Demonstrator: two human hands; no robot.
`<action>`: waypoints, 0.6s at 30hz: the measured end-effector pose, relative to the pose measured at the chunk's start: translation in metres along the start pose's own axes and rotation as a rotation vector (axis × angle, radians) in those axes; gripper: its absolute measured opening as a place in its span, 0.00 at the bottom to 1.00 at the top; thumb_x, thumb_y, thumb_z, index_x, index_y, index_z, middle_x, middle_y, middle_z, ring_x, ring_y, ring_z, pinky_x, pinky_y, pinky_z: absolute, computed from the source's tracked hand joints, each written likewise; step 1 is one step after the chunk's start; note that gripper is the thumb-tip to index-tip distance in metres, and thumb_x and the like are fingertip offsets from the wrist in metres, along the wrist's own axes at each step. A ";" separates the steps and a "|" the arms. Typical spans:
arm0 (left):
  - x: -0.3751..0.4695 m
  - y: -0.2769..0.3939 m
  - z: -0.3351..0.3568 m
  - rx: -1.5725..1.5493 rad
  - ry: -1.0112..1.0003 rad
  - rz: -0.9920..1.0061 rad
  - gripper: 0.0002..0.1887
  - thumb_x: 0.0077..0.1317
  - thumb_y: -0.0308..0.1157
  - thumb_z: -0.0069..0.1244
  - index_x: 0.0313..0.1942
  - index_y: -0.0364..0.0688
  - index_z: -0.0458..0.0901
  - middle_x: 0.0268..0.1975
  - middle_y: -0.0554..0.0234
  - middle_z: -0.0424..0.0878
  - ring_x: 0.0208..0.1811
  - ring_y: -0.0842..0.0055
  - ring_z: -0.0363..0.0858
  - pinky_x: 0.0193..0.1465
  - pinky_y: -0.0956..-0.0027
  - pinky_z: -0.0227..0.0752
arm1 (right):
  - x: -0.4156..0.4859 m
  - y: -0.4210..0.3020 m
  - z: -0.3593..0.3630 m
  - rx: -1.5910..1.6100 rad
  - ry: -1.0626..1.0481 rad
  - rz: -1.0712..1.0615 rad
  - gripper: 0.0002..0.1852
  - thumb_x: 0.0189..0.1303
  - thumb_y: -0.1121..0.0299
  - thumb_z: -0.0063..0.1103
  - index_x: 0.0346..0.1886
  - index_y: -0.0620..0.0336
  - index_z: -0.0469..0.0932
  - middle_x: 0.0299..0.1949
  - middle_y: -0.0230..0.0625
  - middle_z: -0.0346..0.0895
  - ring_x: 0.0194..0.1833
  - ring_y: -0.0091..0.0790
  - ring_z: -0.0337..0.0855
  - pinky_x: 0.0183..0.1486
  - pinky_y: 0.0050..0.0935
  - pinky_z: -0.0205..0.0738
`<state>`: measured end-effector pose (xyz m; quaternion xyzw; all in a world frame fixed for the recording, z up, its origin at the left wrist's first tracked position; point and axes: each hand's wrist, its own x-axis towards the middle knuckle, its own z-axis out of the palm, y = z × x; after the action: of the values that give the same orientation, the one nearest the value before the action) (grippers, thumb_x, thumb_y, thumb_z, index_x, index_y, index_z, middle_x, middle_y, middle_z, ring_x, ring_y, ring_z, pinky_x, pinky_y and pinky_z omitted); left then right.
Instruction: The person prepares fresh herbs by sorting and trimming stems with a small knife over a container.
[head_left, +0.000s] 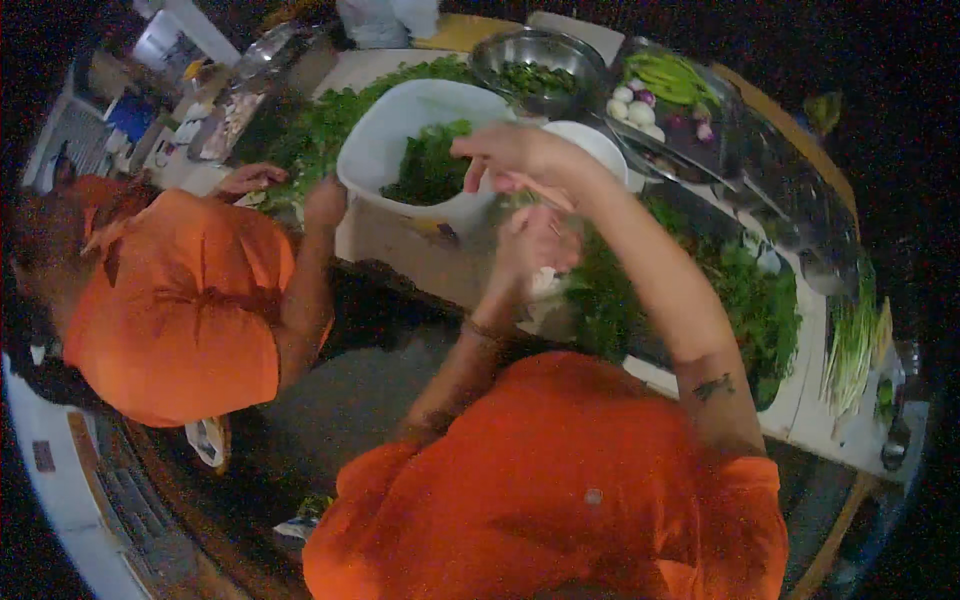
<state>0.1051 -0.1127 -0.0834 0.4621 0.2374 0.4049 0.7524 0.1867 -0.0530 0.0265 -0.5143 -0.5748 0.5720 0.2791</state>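
Note:
My left hand (540, 236) is closed in front of the white plastic tub (358, 154), with what look like thin green herb stems at its top; blur hides details. Above it, my right hand (514, 154) reaches over the tub's near right side, fingers bent downward. Whether it pinches anything is unclear. Leafy green herbs (435, 161) lie inside the tub. Behind my right wrist is a white round bowl (589, 142), partly covered by the arm. More loose herbs (607, 292) lie below and right of my hands, partly hidden by my right forearm.
A co-worker in an orange shirt (187, 300) stands at left, hands by a herb heap (322, 124). At the back sit a steel bowl (480, 64) of chopped greens and a tray with onions (641, 114) and green peppers (667, 75). Spring onions (847, 360) lie at far right.

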 end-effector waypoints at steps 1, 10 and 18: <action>0.002 -0.002 -0.003 -0.114 0.014 -0.075 0.13 0.65 0.38 0.34 0.38 0.37 0.68 0.28 0.51 0.78 0.21 0.70 0.77 0.20 0.74 0.70 | -0.014 0.007 -0.008 -0.066 0.056 -0.047 0.16 0.58 0.62 0.42 0.40 0.65 0.72 0.25 0.37 0.75 0.14 0.16 0.59 0.15 0.17 0.54; 0.017 0.021 0.016 -0.238 0.011 -0.123 0.09 0.61 0.32 0.42 0.36 0.36 0.69 0.31 0.50 0.77 0.30 0.69 0.78 0.34 0.68 0.74 | -0.202 0.050 -0.018 0.108 0.472 -0.026 0.20 0.62 0.60 0.41 0.52 0.63 0.67 0.20 0.24 0.70 0.12 0.12 0.54 0.14 0.11 0.47; 0.020 0.012 0.048 0.067 -0.088 0.024 0.10 0.49 0.16 0.47 0.35 0.31 0.73 0.30 0.59 0.74 0.31 0.74 0.75 0.35 0.73 0.72 | -0.188 0.092 0.026 0.066 0.628 -0.110 0.18 0.59 0.64 0.47 0.53 0.57 0.68 0.20 0.27 0.70 0.22 0.18 0.65 0.24 0.18 0.60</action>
<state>0.1469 -0.1172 -0.0507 0.5074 0.2117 0.3850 0.7413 0.2471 -0.2510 -0.0153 -0.6246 -0.4686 0.3876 0.4899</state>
